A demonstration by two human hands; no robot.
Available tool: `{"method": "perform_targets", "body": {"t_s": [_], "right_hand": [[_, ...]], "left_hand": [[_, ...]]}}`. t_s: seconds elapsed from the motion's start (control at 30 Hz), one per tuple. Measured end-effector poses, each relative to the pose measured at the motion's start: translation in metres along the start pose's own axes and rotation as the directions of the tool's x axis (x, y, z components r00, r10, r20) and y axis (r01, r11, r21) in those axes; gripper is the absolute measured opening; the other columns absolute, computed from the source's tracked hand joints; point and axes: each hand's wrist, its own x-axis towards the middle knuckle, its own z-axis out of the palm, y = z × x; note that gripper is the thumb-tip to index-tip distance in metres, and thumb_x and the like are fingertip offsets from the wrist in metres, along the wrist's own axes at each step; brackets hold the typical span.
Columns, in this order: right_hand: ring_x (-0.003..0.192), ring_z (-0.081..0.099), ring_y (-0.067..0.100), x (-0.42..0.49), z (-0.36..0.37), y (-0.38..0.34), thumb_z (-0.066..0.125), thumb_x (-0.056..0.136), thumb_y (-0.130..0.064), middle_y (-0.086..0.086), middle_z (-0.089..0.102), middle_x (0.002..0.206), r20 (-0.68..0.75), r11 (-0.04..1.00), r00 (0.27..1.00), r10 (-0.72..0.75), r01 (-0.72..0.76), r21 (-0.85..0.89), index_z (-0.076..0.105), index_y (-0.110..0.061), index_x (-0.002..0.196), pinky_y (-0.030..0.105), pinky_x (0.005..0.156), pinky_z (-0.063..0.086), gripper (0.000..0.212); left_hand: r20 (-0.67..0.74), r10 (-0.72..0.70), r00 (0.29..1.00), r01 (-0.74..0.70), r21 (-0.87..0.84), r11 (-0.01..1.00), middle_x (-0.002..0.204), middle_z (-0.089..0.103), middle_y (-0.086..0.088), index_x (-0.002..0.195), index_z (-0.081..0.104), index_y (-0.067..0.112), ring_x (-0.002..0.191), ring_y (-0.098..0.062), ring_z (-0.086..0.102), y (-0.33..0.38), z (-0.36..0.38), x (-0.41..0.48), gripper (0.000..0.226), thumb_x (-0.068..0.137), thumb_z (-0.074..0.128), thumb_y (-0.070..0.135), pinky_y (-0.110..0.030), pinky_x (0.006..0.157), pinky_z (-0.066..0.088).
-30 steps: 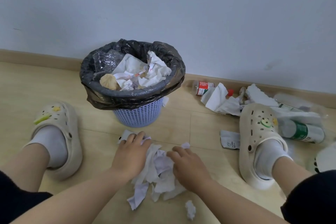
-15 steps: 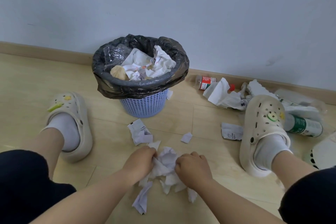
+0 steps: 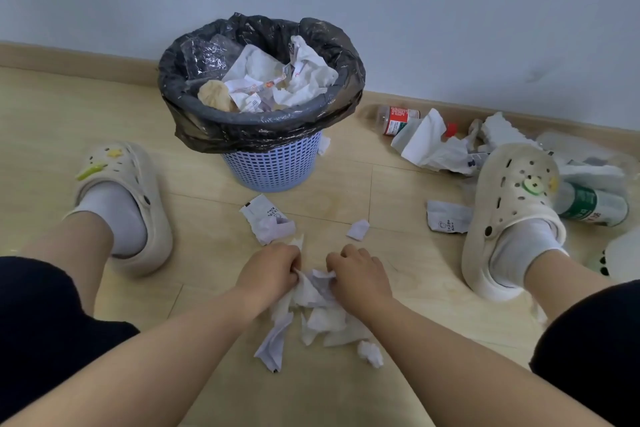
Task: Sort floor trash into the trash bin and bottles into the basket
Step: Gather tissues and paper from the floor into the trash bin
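one trash bin (image 3: pixel 270 166), one red-labelled bottle (image 3: pixel 398 118), one green-labelled bottle (image 3: pixel 590 205), two clogs (image 3: pixel 121 180) (image 3: pixel 512 191), paper scraps (image 3: pixel 322 319) too heaped to count.

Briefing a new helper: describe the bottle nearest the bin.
Find the black-lined blue trash bin. Right of it, by the skirting board, lies a clear bottle partly under white paper. Its label is red; the other bottle has a green one.

Crumpled white paper scraps (image 3: pixel 320 302) lie on smooth, pale wood floor (image 3: pixel 398 211); glossy black plastic liner (image 3: pixel 263 130).
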Motion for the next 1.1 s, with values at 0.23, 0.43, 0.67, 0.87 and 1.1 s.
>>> {"method": "perform_targets", "body": {"t_s": [0.23, 0.43, 0.67, 0.87, 1.1], "right_hand": [[0.079, 0.04, 0.021, 0.003, -0.011, 0.011, 0.044, 0.084, -0.003, 0.004, 0.042, 0.088, -0.071, 0.912, 0.986, 0.154, -0.114, 0.394, 0.039, -0.015, 0.071, 0.029, 0.061, 0.028, 0.019], [0.073, 0.048, 0.03, 0.003, -0.024, 0.009, 0.035, 0.08, 0.004, 0.015, 0.058, 0.083, -0.125, 0.677, 0.935, 0.333, -0.145, 0.722, 0.038, -0.013, 0.067, 0.03, 0.062, 0.035, 0.021], [0.068, 0.042, 0.019, -0.002, -0.031, 0.01, 0.031, 0.093, -0.004, 0.003, 0.045, 0.075, -0.073, 0.704, 0.946, 0.317, -0.183, 0.686, 0.034, -0.017, 0.083, 0.032, 0.061, 0.033, 0.017], [0.077, 0.049, 0.026, -0.005, -0.042, 0.012, 0.034, 0.098, -0.016, 0.009, 0.053, 0.081, -0.105, 0.613, 0.925, 0.366, -0.155, 0.774, 0.04, -0.009, 0.09, 0.032, 0.067, 0.035, 0.012], [0.073, 0.046, 0.022, -0.01, -0.046, 0.028, 0.035, 0.092, -0.016, -0.001, 0.049, 0.067, -0.015, 0.561, 0.899, 0.437, -0.259, 0.786, 0.044, -0.021, 0.059, 0.03, 0.06, 0.032, 0.035]], "left_hand": [[-0.064, -0.072, 0.995, 0.07, -0.026, 0.997, 0.061, 0.038, 0.006, 0.058, 0.031, 0.024, 0.07, -0.019, 0.044, 0.005, -0.011, -0.007, 0.033, 0.081, 0.051, 0.011, -0.027, 0.047, 0.021], [-0.069, -0.205, 0.976, 0.187, -0.211, 0.96, 0.061, 0.037, 0.002, 0.056, 0.032, 0.016, 0.07, -0.022, 0.041, 0.01, -0.02, -0.009, 0.033, 0.081, 0.044, -0.002, -0.026, 0.046, 0.019], [-0.122, -0.382, 0.916, 0.289, -0.46, 0.84, 0.096, 0.055, -0.017, 0.101, 0.053, 0.004, 0.074, -0.022, 0.045, 0.019, -0.033, -0.014, 0.027, 0.088, 0.031, -0.004, -0.024, 0.05, 0.024], [0.014, -0.384, 0.923, 0.312, -0.61, 0.728, 0.081, 0.049, 0.0, 0.104, 0.048, 0.012, 0.064, -0.011, 0.04, 0.026, -0.038, -0.01, 0.013, 0.094, 0.043, 0.017, -0.025, 0.052, 0.027], [0.008, -0.279, 0.96, 0.221, -0.634, 0.741, 0.077, 0.05, -0.001, 0.071, 0.05, 0.013, 0.064, -0.014, 0.045, 0.02, -0.042, -0.009, 0.028, 0.09, 0.06, 0.031, -0.024, 0.056, 0.03]]}}
